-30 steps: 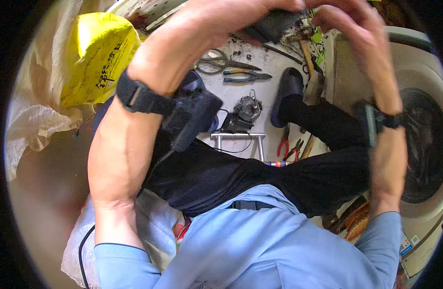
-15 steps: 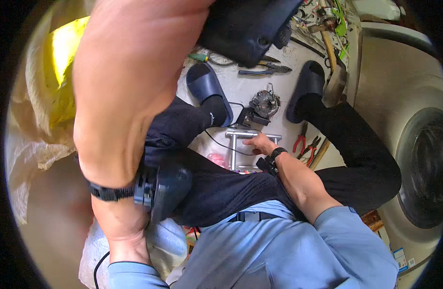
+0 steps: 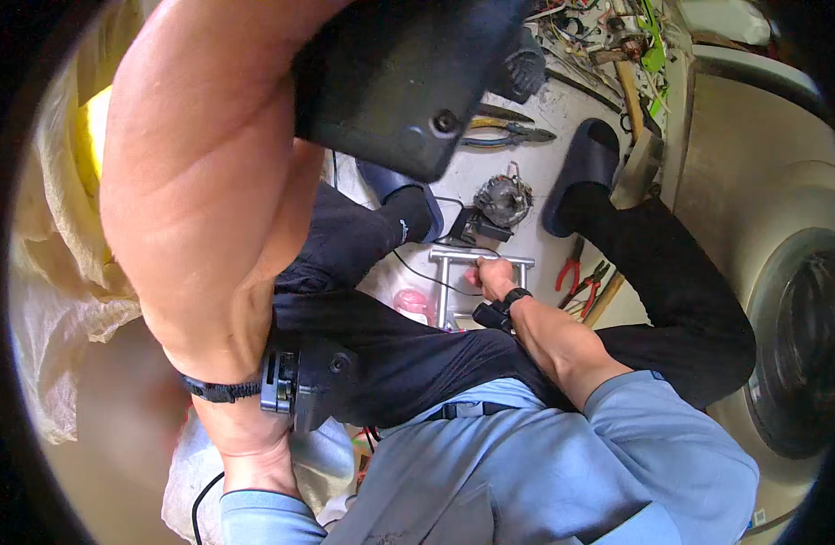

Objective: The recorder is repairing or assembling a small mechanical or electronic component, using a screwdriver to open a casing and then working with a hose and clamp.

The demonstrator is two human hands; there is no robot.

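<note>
My right hand (image 3: 496, 276) is at the upper crossbar of a silver metal frame (image 3: 444, 282) on the floor between my legs. Its fingers are curled closed at the bar; their tips are partly hidden. A thin black cable (image 3: 416, 272) runs across the frame toward that wrist. Raised close to the camera, my left forearm (image 3: 199, 182) fills the left side, and the left hand lies beyond the top edge. A large black case with a screw (image 3: 381, 104) hangs beside that arm. Just past the frame sits a round, dark metal motor-like part (image 3: 504, 200) with a small black block (image 3: 493, 229).
Pliers (image 3: 513, 134) lie between my slippered feet, and red-handled pliers (image 3: 581, 282) are right of the frame. A hammer (image 3: 628, 95) lies by heaped scrap (image 3: 608, 36). A washing-machine-like drum door (image 3: 799, 336) stands at right. A pink container (image 3: 412, 302) sits left of the frame.
My left arm and the black case have shifted left and lower, covering more of my left foot. My right hand stays at the crossbar, its fingers drawn in more.
</note>
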